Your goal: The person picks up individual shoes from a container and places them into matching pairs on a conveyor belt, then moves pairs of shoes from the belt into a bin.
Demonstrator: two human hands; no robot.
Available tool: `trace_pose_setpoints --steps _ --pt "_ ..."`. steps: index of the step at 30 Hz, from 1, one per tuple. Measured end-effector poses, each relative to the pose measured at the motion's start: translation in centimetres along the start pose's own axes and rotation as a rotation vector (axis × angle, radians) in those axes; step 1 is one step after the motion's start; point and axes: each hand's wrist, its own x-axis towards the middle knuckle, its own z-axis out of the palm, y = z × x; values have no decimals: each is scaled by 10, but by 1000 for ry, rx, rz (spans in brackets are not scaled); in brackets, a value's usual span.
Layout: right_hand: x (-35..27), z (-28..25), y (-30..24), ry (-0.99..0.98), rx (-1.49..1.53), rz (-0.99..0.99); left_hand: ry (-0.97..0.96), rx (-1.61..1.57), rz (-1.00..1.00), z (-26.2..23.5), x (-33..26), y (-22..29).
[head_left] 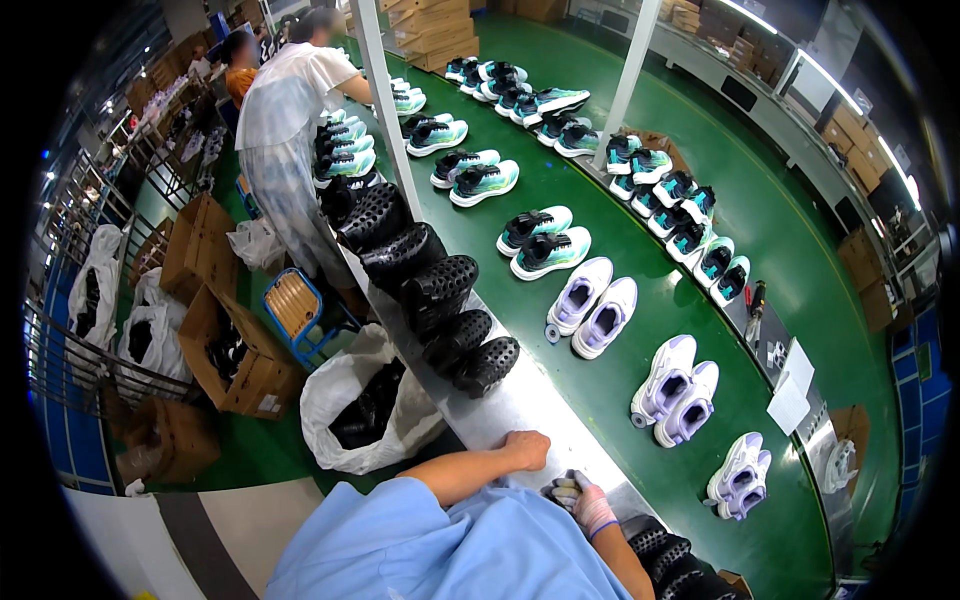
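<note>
My bare left hand [527, 450] is curled into a fist on the metal ledge [545, 405] at the edge of the green conveyor belt; nothing shows in it. Close to it on the right, my right hand [590, 503] wears a pale glove with grey fingers. Its fingers are bent inward, and whatever they may hold is hidden. Black perforated shoe-shaped forms [487, 367] stand in a row along the ledge, beyond my left hand. More black forms [665, 555] lie by my right forearm. Nearest on the belt are white and lilac sneakers [740, 476], apart from both hands.
More lilac sneakers [604, 305] and teal sneakers [550, 243] stand in pairs along the belt. A white sack [330, 425] of black forms sits left of the ledge, near a stool [293, 303] and cardboard boxes [245, 365]. Two metal posts [385, 110] rise beside the belt. Another person [285, 110] works farther up.
</note>
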Motion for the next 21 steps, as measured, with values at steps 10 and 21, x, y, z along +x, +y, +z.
trace_pose_setpoints --steps 10,21 --pt "-2 -1 -1 -40 53 5 -14 15 16 -3 -1 1" --pt "-2 0 -1 -26 50 17 47 -15 21 9 10 -5"
